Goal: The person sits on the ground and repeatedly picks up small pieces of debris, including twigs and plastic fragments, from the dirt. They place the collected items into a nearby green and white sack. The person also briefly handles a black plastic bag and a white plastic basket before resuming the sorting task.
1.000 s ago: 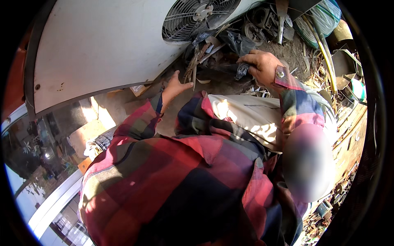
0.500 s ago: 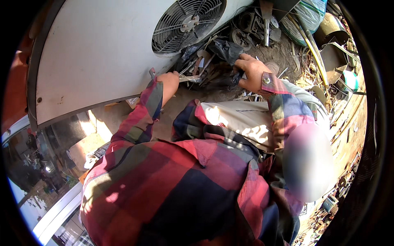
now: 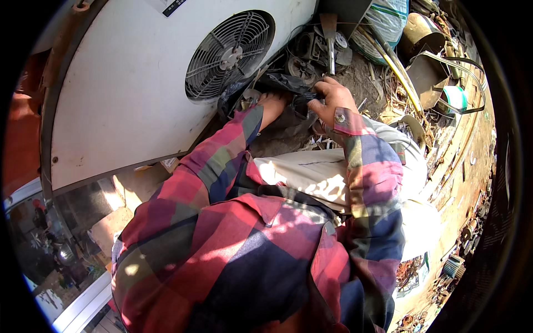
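Observation:
A black plastic bag (image 3: 286,82) lies bunched on the ground beside the white metal cabinet with the round fan grille. My right hand (image 3: 336,101) is closed on the bag's right edge, thumb and fingers pinching the crumpled plastic. My left hand (image 3: 273,106) reaches in at the bag's left side, back of the hand up. Its fingertips are hidden among the dark folds, so whether they hold anything does not show. Small scrap pieces (image 3: 249,99) lie by the left hand, next to the cabinet.
The white cabinet (image 3: 122,83) with its fan grille (image 3: 229,57) stands close on the left. Beyond the bag are metal scrap parts (image 3: 302,69) and a flat-bladed scraper (image 3: 330,41). Yellowish poles (image 3: 397,75), a bent metal sheet (image 3: 427,80) and a green-and-white roll (image 3: 455,99) lie to the right.
My left hand has moved right and forward, from light-coloured strips near the cabinet into the black bag. My right hand stays at the bag. The whole view has shifted slightly.

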